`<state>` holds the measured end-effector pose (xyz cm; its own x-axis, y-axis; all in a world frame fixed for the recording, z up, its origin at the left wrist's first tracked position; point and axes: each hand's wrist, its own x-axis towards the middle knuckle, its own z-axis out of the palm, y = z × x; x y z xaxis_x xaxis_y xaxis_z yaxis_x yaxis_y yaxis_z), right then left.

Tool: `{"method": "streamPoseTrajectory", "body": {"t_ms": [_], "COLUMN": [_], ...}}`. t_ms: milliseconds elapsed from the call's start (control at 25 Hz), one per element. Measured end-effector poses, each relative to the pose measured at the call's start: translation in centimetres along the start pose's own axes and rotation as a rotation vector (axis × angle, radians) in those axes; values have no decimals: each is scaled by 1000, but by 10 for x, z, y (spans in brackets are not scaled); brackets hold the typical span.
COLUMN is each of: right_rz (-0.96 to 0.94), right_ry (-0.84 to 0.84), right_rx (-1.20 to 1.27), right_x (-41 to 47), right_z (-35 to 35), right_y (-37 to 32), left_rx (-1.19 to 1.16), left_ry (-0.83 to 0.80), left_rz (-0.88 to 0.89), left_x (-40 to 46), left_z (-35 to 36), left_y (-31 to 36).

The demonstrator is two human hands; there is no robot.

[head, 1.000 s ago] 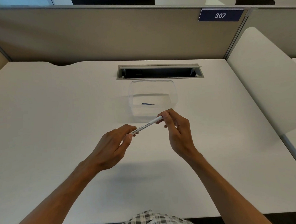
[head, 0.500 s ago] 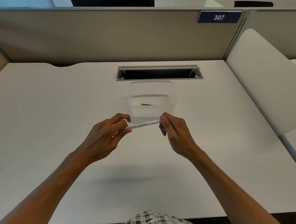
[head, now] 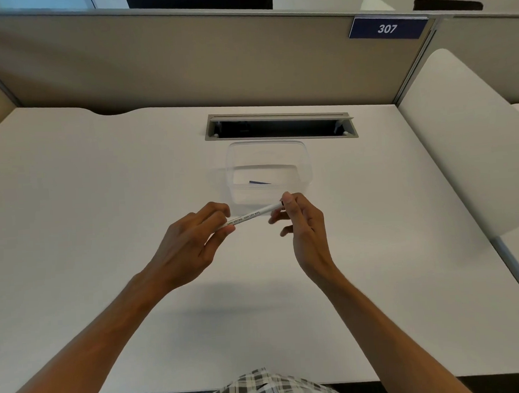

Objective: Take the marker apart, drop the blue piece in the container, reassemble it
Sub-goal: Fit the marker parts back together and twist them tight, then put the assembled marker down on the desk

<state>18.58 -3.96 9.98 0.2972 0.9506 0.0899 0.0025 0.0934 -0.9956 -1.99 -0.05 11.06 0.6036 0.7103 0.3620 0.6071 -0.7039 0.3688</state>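
Observation:
A white marker (head: 250, 216) with black print on its barrel is held above the desk, tilted up to the right. My left hand (head: 191, 245) pinches its lower left end. My right hand (head: 303, 224) holds the upper right end between thumb and forefinger, the other fingers spread. A clear plastic container (head: 306, 163) stands on the desk just behind the marker. A blue piece (head: 260, 182) lies on its bottom.
The white desk (head: 102, 204) is bounded at the back by a beige partition (head: 185, 59) with a blue "307" sign (head: 387, 28). A cable slot (head: 280, 126) lies behind the container. A white rounded panel (head: 465, 131) closes off the right side.
The marker went from tilted to nearly level and is tilted up to the right again. My right hand shifted to its tip and loosened its lower fingers.

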Motion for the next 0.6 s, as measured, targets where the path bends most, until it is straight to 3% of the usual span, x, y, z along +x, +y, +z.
{"method": "streamPoseTrajectory", "body": {"t_ms": [160,360,600], "right_rz": [64,175,144], "right_ry": [70,113,172], "right_rx": [237,265,288], "right_x": [-2,-1,9], "right_z": [12,21,21], "right_y": [-1,2,5], "left_rx": [-74,-170,-83], "left_ry": [42,34,-138], "left_rz": [-107,-171,-259], "left_x": [-4,-7,-16], "left_z": [15,36,57], "left_y": [13,23,8]}}
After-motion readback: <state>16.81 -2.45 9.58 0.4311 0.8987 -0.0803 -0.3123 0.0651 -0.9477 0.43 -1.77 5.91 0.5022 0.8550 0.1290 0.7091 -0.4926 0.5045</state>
